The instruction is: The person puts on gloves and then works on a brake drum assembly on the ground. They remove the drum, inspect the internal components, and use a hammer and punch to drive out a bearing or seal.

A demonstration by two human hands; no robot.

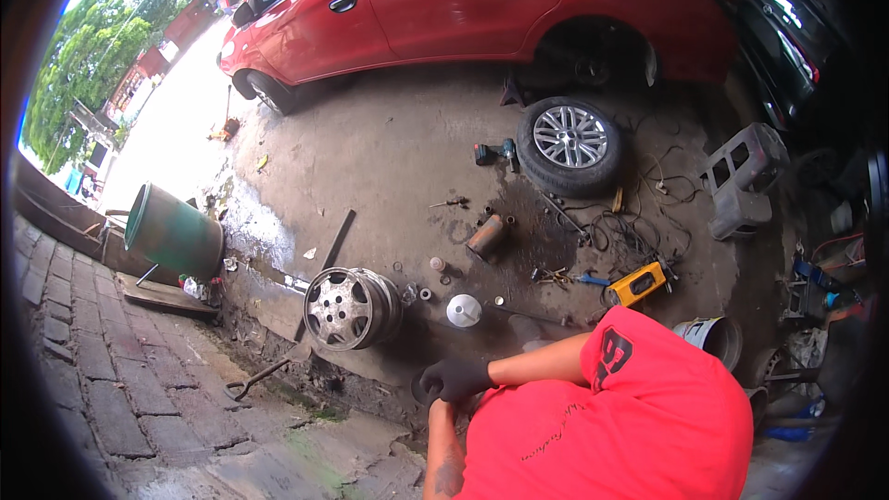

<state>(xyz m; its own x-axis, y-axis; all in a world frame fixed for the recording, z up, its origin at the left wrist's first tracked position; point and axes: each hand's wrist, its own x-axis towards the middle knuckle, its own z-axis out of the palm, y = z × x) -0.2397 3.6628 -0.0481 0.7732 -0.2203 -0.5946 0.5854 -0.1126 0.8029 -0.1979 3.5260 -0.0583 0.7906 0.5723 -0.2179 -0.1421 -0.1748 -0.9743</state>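
Note:
My right hand (460, 377), in a dark glove, reaches across in front of my red shirt and lies over my left wrist. Its fingers curl closed there; what they grip is hidden. My left hand (421, 391) is mostly covered by it, a dark patch showing at its edge, and its fingers cannot be made out. The left forearm (444, 454) is bare. Nearest to the hands, a bare wheel rim (344, 308) stands on its edge on the ground. A white dome-shaped piece (463, 311) sits just beyond the hands.
A red car (444, 9) stands ahead, one rear wheel off. A tyre with alloy wheel (569, 143) lies near it, beside a cordless impact wrench (497, 155). Cables, a rusty cylinder (489, 237) and a yellow tool (637, 284) lie rightward. A green drum (174, 231) stands left; concrete blocks (745, 181) right.

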